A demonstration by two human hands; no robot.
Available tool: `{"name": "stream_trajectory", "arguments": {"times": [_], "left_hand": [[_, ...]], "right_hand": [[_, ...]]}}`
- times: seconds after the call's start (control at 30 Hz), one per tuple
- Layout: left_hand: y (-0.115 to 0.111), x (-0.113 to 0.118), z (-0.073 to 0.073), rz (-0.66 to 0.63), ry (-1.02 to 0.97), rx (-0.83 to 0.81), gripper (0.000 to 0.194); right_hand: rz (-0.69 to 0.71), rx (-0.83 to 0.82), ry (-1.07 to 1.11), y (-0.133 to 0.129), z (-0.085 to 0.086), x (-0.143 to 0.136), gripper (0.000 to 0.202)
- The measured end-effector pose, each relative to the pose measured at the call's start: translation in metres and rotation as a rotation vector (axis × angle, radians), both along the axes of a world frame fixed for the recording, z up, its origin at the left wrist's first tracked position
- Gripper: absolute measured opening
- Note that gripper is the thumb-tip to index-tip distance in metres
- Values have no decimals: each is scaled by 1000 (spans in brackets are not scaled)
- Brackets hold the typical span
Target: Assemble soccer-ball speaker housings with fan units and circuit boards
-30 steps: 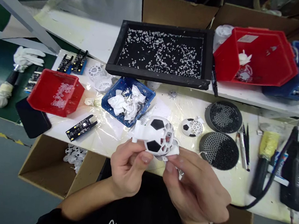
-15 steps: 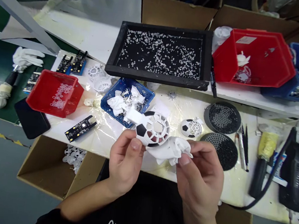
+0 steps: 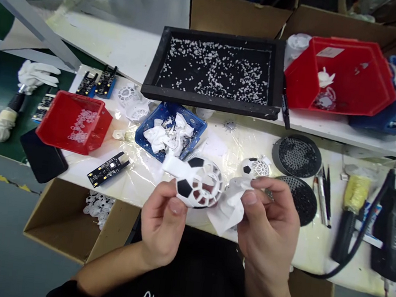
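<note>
Between thumb and fingers, my left hand (image 3: pixel 164 221) holds a white and black football-patterned shell (image 3: pixel 199 183) with a ring of openings and a white tab at its upper left. A crumpled white cloth (image 3: pixel 227 208) is pinched in my right hand (image 3: pixel 270 219), just right of the shell. Behind the cloth lies a similar football-patterned piece (image 3: pixel 253 166) on the table. A blue bin (image 3: pixel 198 127) with white scraps stands beyond the shell.
A black tray (image 3: pixel 210 103) of small white bits spans the back. Red bins (image 3: pixel 58 120) (image 3: pixel 352 80) stand left and back right. Two round dark dishes (image 3: pixel 297 155), brushes (image 3: pixel 323 196) and a yellow-wrapped tool (image 3: pixel 355 195) lie right. A circuit board (image 3: pixel 108 169) lies left.
The white cloth has come away from the shell's underside and hangs to its right, lower than before. The shell's ring opening now shows through. My left hand has shifted slightly left and down.
</note>
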State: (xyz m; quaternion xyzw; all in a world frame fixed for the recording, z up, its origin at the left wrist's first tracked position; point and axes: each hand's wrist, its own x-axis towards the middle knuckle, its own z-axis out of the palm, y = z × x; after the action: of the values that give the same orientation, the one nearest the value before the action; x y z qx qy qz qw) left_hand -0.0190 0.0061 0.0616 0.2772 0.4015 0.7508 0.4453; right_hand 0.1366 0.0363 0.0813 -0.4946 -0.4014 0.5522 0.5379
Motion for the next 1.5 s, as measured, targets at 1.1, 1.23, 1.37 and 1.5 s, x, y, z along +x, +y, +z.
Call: {"name": "stream_trajectory", "arguments": {"times": [1.1,1.23,1.37,1.5], "left_hand": [[-12,-2,-13,30,280,32,11],[-9,-3,-13,59,351,52,7],[-5,-6,-7,29,401,70,6],[-1,-7,-2,39,405,74,9]], "right_hand": [[113,839,-726,-5,33,-17,32],[98,875,-769,-5,30,-17,31],[100,798,-763,-6,26,-19,26],[122,725,-639,-11,21,-18,27]]}}
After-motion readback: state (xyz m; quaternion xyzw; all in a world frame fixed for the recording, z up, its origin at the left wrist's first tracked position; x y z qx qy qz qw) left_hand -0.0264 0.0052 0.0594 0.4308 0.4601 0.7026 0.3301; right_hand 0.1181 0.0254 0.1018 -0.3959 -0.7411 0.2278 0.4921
